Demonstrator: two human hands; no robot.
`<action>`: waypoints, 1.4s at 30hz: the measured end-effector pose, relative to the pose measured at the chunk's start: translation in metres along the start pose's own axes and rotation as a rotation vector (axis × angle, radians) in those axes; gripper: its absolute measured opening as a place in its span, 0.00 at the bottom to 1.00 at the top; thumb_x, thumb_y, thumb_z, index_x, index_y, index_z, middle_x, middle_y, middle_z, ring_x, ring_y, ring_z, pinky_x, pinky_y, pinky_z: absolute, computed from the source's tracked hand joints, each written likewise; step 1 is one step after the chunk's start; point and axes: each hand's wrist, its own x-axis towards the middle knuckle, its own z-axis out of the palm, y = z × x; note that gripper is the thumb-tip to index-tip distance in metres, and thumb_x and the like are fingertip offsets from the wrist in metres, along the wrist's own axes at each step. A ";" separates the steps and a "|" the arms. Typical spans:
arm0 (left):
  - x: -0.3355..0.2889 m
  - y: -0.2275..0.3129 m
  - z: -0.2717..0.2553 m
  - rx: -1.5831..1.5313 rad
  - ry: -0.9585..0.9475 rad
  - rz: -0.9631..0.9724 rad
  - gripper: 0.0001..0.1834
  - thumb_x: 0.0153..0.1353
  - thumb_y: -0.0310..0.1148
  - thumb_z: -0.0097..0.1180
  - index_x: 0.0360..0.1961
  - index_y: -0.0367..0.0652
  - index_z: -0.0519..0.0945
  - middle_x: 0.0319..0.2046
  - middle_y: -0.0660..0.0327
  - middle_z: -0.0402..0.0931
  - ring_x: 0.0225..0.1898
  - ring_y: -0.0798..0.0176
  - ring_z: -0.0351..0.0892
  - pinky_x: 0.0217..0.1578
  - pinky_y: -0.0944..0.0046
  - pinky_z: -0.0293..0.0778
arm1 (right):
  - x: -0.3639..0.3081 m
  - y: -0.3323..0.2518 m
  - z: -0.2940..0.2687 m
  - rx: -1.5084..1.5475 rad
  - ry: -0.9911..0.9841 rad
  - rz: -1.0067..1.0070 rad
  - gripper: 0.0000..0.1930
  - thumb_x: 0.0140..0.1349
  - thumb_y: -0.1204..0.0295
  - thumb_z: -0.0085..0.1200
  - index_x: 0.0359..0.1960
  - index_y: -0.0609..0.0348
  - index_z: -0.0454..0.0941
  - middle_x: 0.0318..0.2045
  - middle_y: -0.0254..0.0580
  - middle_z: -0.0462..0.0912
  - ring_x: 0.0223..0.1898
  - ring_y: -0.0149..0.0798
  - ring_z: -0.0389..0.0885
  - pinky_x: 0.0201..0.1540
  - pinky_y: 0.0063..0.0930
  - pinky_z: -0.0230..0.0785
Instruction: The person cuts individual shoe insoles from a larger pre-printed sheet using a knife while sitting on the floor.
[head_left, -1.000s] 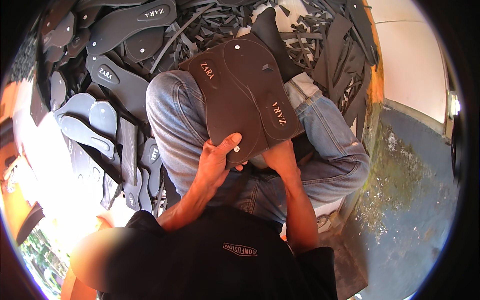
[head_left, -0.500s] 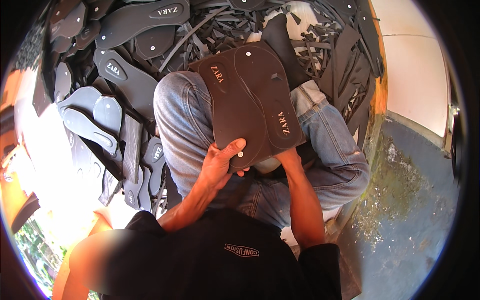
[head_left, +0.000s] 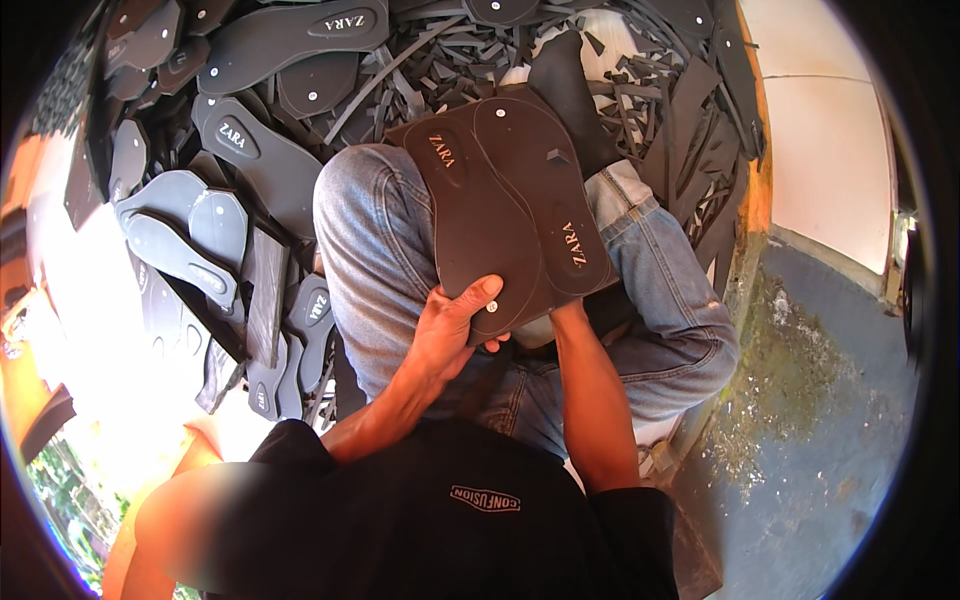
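A dark foam sheet [head_left: 495, 235] with two shoe-sole outlines lies tilted over my lap. Each outline carries a raised oval with gold lettering and a small round white mark. My left hand [head_left: 447, 322] grips the sheet's near left corner, thumb on top and fingers curled beneath. Under its near edge goes my right hand [head_left: 570, 316]; only the wrist side shows and the fingers are hidden. A small dark scrap [head_left: 557, 155] rests on the sheet's far right part.
Cut black soles [head_left: 270, 165] and offcuts are heaped to the left and far side. Thin foam strips [head_left: 465, 65] lie scattered beyond the sheet. My bent legs in jeans [head_left: 370, 240] flank it. A yellow-edged ledge [head_left: 757, 190] and grey floor [head_left: 830, 400] are at right.
The sheet and my left hand have shifted slightly to the right in the picture. My left hand keeps its grip, and my right hand stays under the sheet.
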 end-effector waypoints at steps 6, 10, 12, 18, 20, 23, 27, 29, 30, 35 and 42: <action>0.001 0.001 0.005 -0.013 -0.009 0.013 0.16 0.56 0.41 0.62 0.34 0.38 0.76 0.22 0.60 0.75 0.18 0.65 0.76 0.13 0.70 0.70 | 0.015 -0.008 0.012 -0.009 -0.010 -0.003 0.18 0.57 0.67 0.55 0.48 0.62 0.73 0.43 0.46 0.75 0.43 0.40 0.73 0.45 0.33 0.65; -0.001 0.000 0.005 -0.009 -0.014 0.028 0.16 0.56 0.41 0.61 0.36 0.39 0.75 0.21 0.60 0.75 0.17 0.66 0.75 0.12 0.72 0.69 | 0.035 -0.017 0.025 -0.117 -0.037 -0.055 0.17 0.57 0.66 0.55 0.46 0.63 0.74 0.38 0.45 0.76 0.38 0.39 0.72 0.41 0.32 0.65; -0.003 0.000 0.006 -0.006 -0.012 0.020 0.16 0.57 0.41 0.61 0.36 0.38 0.75 0.21 0.60 0.75 0.17 0.66 0.75 0.12 0.72 0.69 | 0.047 -0.021 0.030 -0.177 -0.057 -0.069 0.17 0.57 0.66 0.55 0.45 0.63 0.74 0.35 0.44 0.76 0.35 0.38 0.72 0.39 0.32 0.65; -0.022 0.002 -0.015 0.055 -0.033 0.008 0.16 0.57 0.39 0.60 0.35 0.37 0.75 0.21 0.60 0.76 0.17 0.67 0.75 0.12 0.74 0.68 | 0.072 -0.042 0.027 -0.368 -0.232 -0.072 0.16 0.57 0.64 0.54 0.42 0.63 0.75 0.28 0.42 0.76 0.27 0.36 0.71 0.32 0.31 0.65; -0.033 0.009 -0.029 0.096 -0.076 -0.009 0.16 0.56 0.39 0.60 0.36 0.36 0.75 0.20 0.60 0.76 0.17 0.67 0.75 0.12 0.73 0.68 | 0.077 -0.045 0.030 -0.393 -0.233 -0.055 0.16 0.57 0.64 0.54 0.41 0.63 0.75 0.26 0.41 0.76 0.25 0.35 0.71 0.29 0.31 0.65; -0.056 0.018 -0.046 0.228 -0.110 -0.038 0.16 0.53 0.38 0.63 0.32 0.33 0.78 0.19 0.60 0.76 0.15 0.68 0.74 0.11 0.70 0.67 | 0.088 -0.046 0.056 -0.391 -0.118 0.027 0.16 0.58 0.63 0.54 0.40 0.64 0.76 0.22 0.40 0.76 0.21 0.34 0.70 0.26 0.30 0.65; -0.107 0.024 -0.085 0.513 -0.231 -0.168 0.16 0.50 0.32 0.65 0.37 0.32 0.80 0.22 0.61 0.78 0.21 0.70 0.76 0.19 0.72 0.69 | 0.102 -0.071 0.074 0.069 -0.200 0.503 0.16 0.58 0.62 0.54 0.38 0.64 0.76 0.18 0.39 0.76 0.15 0.32 0.70 0.21 0.30 0.64; -0.113 0.028 -0.113 0.534 -0.138 -0.143 0.15 0.48 0.30 0.66 0.36 0.31 0.81 0.24 0.61 0.79 0.23 0.70 0.76 0.24 0.72 0.69 | 0.097 -0.095 0.057 0.639 -0.447 0.734 0.20 0.57 0.58 0.55 0.41 0.65 0.76 0.17 0.37 0.76 0.16 0.30 0.71 0.22 0.27 0.65; -0.116 0.036 -0.119 0.580 -0.185 -0.091 0.14 0.52 0.33 0.64 0.35 0.32 0.82 0.23 0.63 0.79 0.20 0.72 0.74 0.18 0.72 0.67 | 0.086 -0.102 0.048 0.877 -0.541 0.754 0.21 0.57 0.58 0.54 0.42 0.66 0.77 0.19 0.37 0.77 0.19 0.28 0.73 0.24 0.25 0.66; -0.102 0.091 -0.135 0.571 -0.161 0.168 0.22 0.58 0.40 0.56 0.46 0.32 0.77 0.34 0.55 0.80 0.31 0.63 0.80 0.33 0.67 0.76 | 0.038 -0.126 0.008 0.329 -0.378 0.354 0.17 0.57 0.62 0.57 0.38 0.66 0.78 0.28 0.37 0.80 0.29 0.26 0.76 0.33 0.22 0.67; -0.031 0.094 -0.048 0.118 -0.170 0.726 0.27 0.63 0.47 0.51 0.54 0.36 0.71 0.50 0.57 0.74 0.52 0.59 0.72 0.55 0.59 0.66 | -0.067 -0.097 -0.056 0.369 -0.017 0.364 0.11 0.58 0.67 0.59 0.25 0.59 0.72 0.15 0.29 0.71 0.13 0.21 0.64 0.15 0.17 0.54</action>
